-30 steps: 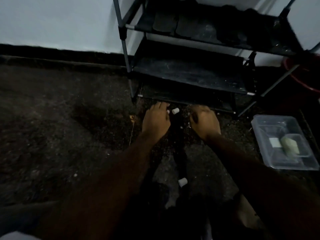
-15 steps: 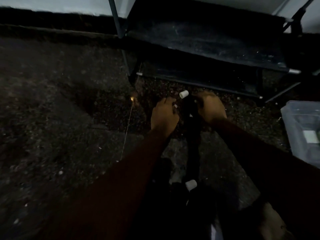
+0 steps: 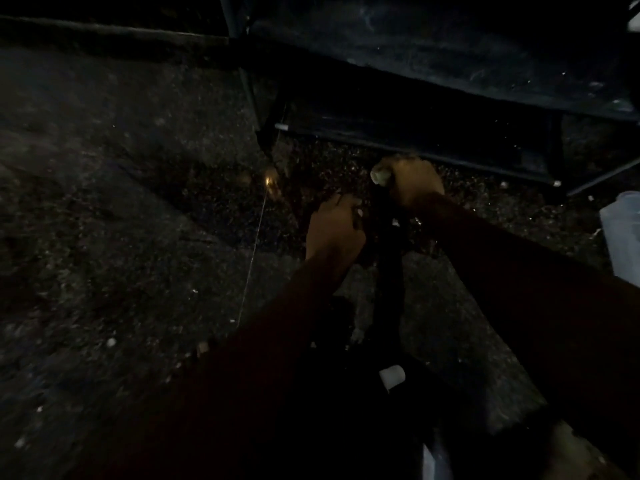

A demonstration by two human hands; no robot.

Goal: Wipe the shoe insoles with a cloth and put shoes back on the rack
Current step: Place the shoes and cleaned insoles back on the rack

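Head view, step: judging by the grip, the person is handling one item on the floor [image 3: 138,237] in front of the rack [image 3: 450,64]. It is too dim to tell wiping from lifting.
Head view, task's thing: a dark long piece [image 3: 389,278] runs from near the person toward the floor's far edge, just short of the rack's lowest rail [image 3: 415,142]. I cannot tell whether it is a shoe, an insole or something else.
Right hand [image 3: 414,183]: curled tightly round the far end of the piece, beside its far pale cap [image 3: 381,175].
Left hand [image 3: 334,225]: fingers bent in against the side of the piece, apparently pinching it.
Cloth: none can be made out.
Next move: probably carrying the piece onto a rack shelf, which calls for a steady two-handed hold and clearance under the shelf edge.
Materials: the piece is matt black and slim, and its near pale cap [image 3: 392,376] is small and stubby. The rack has thin dark tubes and a dusty, scuffed sheet shelf.
Floor texture: rough, speckled and gritty, with a thin pale line [image 3: 254,251] across it.
Right edge of floor: a clear plastic container [image 3: 623,237], smooth-walled and well apart from the hands.
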